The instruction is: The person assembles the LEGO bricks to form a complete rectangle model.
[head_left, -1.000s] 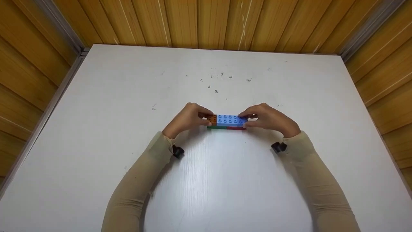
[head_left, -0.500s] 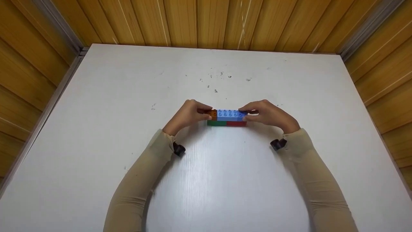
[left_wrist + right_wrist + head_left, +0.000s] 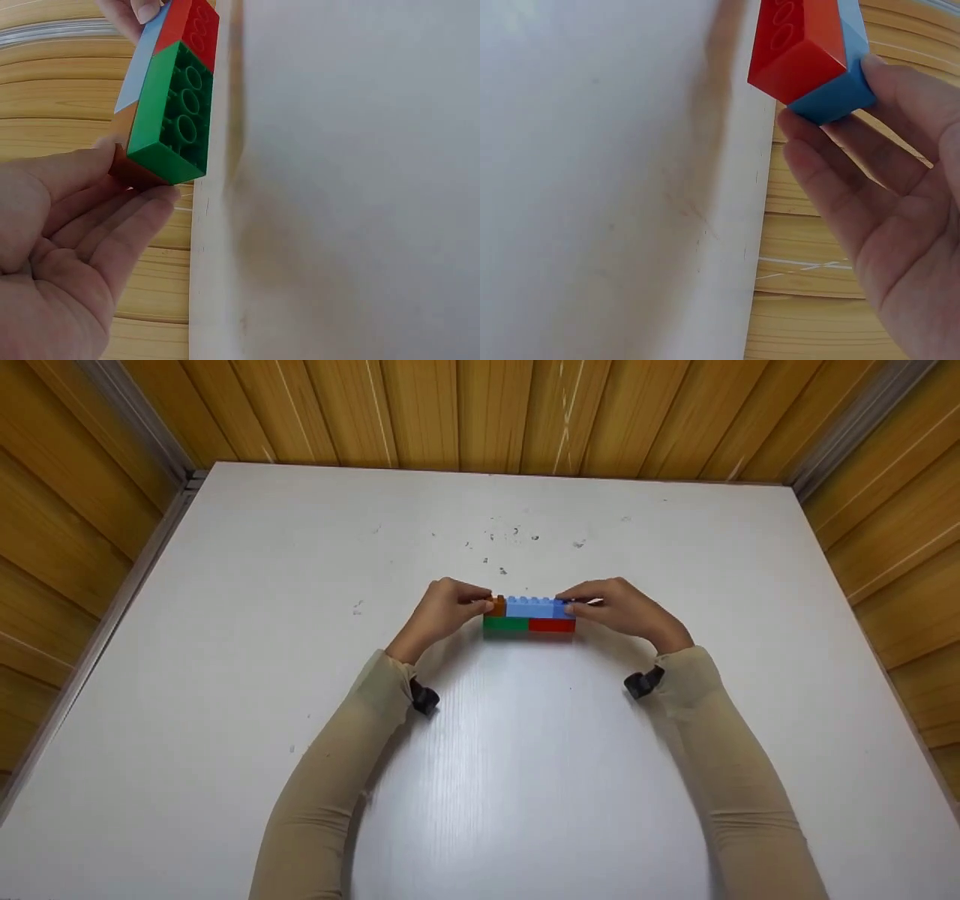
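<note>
Both hands hold one joined bar of toy building bricks, in the middle of the head view. Its upper row has an orange-brown brick (image 3: 496, 606), a light blue brick (image 3: 529, 608) and a darker blue brick (image 3: 832, 99). Below are a green brick (image 3: 505, 625) and a red brick (image 3: 552, 625). My left hand (image 3: 442, 616) pinches the orange-brown end between thumb and fingers. At the opposite end, my right hand (image 3: 628, 613) pinches the darker blue brick. Hollow undersides of the green and red bricks show in the left wrist view, so the bar is held off the table.
A white table (image 3: 525, 780) with dark scuff marks spreads under both arms. Yellow wood-look panels (image 3: 480, 416) stand behind it and along the sides. Black wrist cameras (image 3: 424, 697) sit at both sleeve cuffs.
The hands have moved the brick bar upward in the head view and tilted it. Its green and red side now faces the camera more, and the studs show edge-on. Both grips stay the same.
</note>
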The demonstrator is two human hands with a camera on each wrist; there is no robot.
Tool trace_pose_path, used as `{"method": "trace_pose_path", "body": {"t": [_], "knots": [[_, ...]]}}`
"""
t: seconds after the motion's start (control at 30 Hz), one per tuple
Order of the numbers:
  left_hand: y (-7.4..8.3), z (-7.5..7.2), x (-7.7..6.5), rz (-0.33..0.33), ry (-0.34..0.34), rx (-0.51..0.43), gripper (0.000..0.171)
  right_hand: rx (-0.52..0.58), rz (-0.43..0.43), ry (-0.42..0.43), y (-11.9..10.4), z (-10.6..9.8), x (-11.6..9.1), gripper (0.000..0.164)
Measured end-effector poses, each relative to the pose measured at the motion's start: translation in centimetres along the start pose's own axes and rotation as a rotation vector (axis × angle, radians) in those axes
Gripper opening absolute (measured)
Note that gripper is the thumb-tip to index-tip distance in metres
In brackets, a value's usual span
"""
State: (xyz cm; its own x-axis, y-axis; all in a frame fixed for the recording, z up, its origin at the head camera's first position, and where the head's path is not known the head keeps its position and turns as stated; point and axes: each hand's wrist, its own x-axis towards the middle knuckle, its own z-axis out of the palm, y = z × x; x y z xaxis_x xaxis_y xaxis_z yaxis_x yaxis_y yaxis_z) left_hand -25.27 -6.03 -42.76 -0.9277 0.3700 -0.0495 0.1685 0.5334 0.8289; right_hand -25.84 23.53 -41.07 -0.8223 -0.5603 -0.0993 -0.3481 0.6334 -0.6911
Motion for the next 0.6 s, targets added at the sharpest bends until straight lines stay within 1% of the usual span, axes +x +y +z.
{"method": "trace_pose_path", "body": {"t": [0.1, 0.37, 0.6], "knots": [[0.1, 0.0, 0.3, -0.005, 0.025, -0.017, 0.034, 0.005, 0.042, 0.019, 0.1, -0.1, 0.4, 0.036], [0.2, 0.4, 1.6, -0.095, 0.095, -0.049, 0.032, 0.006, 0.163, 0.104, 0.0, 0.1, 1.5, 0.032], [0.1, 1.0, 2.6, -0.14, 0.156, -0.076, 0.028, 0.039, 0.25, 0.17, 0.1, 0.4, 2.3, 0.034]]}}
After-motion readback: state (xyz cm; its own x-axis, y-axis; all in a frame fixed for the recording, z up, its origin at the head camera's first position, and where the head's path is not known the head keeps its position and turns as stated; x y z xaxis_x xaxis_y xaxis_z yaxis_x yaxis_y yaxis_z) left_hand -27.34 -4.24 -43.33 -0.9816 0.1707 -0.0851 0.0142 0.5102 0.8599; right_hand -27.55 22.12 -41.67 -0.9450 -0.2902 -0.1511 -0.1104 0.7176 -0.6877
